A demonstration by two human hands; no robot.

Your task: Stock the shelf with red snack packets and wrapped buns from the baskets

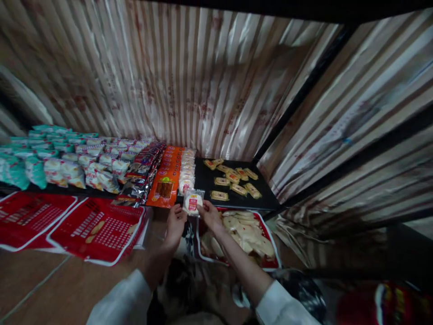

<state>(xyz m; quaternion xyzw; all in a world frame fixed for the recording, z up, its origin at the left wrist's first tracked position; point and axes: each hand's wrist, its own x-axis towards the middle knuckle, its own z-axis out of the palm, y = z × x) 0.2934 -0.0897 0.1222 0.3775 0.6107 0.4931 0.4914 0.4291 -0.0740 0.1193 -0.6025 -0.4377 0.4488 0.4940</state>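
Note:
A clear packet with a round white cake or cracker inside, red and yellow print on its front, is held upright before the shelf's front edge. My right hand pinches its right edge between thumb and fingers. At its left edge my left hand has its fingers closed against the packet. Right behind it runs a row of similar white packets. Left of that row lie flat orange snack packs and dark shiny packs. Loose yellow wrapped packets lie scattered to the right.
Green bags and white bags fill the left of the black shelf. Below stand red printed trays or bags and a red-edged pack of pale pieces. Striped curtain hangs behind; a black post slants at right.

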